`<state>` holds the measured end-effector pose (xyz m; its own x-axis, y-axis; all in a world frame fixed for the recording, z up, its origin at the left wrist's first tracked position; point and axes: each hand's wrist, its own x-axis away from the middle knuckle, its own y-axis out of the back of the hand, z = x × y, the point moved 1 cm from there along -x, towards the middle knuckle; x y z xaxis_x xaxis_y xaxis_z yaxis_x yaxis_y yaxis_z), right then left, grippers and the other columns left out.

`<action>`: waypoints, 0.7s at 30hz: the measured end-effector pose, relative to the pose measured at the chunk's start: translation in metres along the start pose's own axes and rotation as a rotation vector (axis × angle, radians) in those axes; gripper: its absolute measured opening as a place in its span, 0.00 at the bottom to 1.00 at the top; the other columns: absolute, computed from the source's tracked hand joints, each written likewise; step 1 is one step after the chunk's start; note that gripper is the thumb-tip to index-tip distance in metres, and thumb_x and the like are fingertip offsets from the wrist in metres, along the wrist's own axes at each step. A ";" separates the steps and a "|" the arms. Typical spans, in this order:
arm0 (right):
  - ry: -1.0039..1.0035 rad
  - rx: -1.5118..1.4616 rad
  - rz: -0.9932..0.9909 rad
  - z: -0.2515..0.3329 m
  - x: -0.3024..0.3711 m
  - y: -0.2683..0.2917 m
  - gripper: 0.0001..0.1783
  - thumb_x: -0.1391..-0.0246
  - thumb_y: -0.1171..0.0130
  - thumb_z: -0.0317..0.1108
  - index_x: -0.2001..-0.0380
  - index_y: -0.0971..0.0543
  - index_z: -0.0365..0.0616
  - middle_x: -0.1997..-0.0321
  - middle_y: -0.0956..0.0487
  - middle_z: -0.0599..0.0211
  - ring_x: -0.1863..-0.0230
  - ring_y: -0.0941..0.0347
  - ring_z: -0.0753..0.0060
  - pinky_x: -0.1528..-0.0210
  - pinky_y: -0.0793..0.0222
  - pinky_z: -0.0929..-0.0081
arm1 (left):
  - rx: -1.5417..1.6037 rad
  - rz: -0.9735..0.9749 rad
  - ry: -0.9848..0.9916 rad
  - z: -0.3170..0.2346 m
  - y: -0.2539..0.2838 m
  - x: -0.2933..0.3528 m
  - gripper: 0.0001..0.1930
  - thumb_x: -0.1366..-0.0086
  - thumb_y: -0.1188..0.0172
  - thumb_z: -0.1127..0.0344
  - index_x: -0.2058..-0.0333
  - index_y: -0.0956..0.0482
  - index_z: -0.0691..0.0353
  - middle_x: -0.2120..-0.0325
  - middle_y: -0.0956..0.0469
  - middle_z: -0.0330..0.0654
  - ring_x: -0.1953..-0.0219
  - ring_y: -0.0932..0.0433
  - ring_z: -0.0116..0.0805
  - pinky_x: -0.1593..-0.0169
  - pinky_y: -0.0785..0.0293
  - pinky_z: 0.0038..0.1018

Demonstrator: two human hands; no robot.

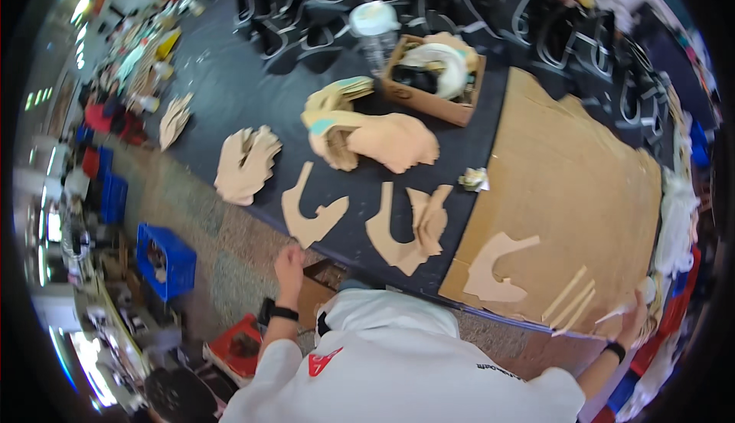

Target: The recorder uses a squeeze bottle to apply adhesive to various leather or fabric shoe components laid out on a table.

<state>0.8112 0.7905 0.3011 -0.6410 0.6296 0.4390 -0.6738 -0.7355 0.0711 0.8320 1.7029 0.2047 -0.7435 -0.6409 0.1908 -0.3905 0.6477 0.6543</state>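
Toward 7 o'clock from the middle of the view, the left hand (pixel 289 268) is hanging at the near edge of the tabletop (pixel 268 101), its fingers looking curled; whether its grip is grasping anything, I cannot tell. Just beyond it, toward 1 o'clock, a beige cutout (pixel 306 231) is lying flat.

At 4 o'clock, the right hand (pixel 634 318) is sitting at the near corner of the cardboard (pixel 570 186), a pale scrap (pixel 612 313) showing beside its fingers; whether that grip is clenching the scrap or releasing it, I cannot tell. Toward 9 o'clock from this hand, three strips (pixel 565 294) are lying side by side, a curved piece (pixel 482 274) farther along.

At 5 o'clock from the middle, another cutout (pixel 387 245) is lying beside some folded pieces (pixel 430 220). A stack (pixel 394 141) is sitting at 12, a fan (pixel 246 170) at 9 and a bundle (pixel 176 120) at 10. A box (pixel 429 105) is standing at 1 o'clock, a lidded jar (pixel 374 19) beside it.
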 end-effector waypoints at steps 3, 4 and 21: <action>0.151 -0.079 0.153 0.041 0.055 -0.105 0.23 0.51 0.45 0.38 0.53 0.33 0.38 0.57 0.30 0.64 0.54 0.34 0.68 0.57 0.34 0.69 | -0.039 -0.154 -0.244 -0.028 0.040 -0.053 0.07 0.46 0.47 0.71 0.67 0.27 0.64 0.72 0.26 0.44 0.71 0.27 0.33 0.65 0.31 0.25; 0.156 -0.070 0.163 0.050 0.076 -0.144 0.23 0.51 0.45 0.38 0.53 0.33 0.38 0.57 0.30 0.64 0.54 0.34 0.68 0.57 0.34 0.69 | -0.147 -0.182 -0.337 -0.040 0.053 -0.073 0.09 0.48 0.46 0.71 0.66 0.27 0.63 0.66 0.27 0.46 0.67 0.27 0.36 0.63 0.31 0.26; 0.208 0.091 0.369 -0.061 0.341 -0.679 0.29 0.51 0.46 0.42 0.51 0.40 0.36 0.58 0.29 0.55 0.67 0.27 0.63 0.64 0.28 0.71 | -0.592 0.380 -0.892 -0.053 0.103 -0.292 0.45 0.64 0.33 0.49 0.46 0.41 0.55 0.51 0.39 0.52 0.49 0.39 0.43 0.46 0.46 0.36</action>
<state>1.0275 1.5200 0.3481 -0.8996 0.3507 0.2603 -0.3567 -0.9339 0.0257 1.0375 1.9350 0.2548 -0.9728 0.2311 0.0165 0.0850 0.2897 0.9533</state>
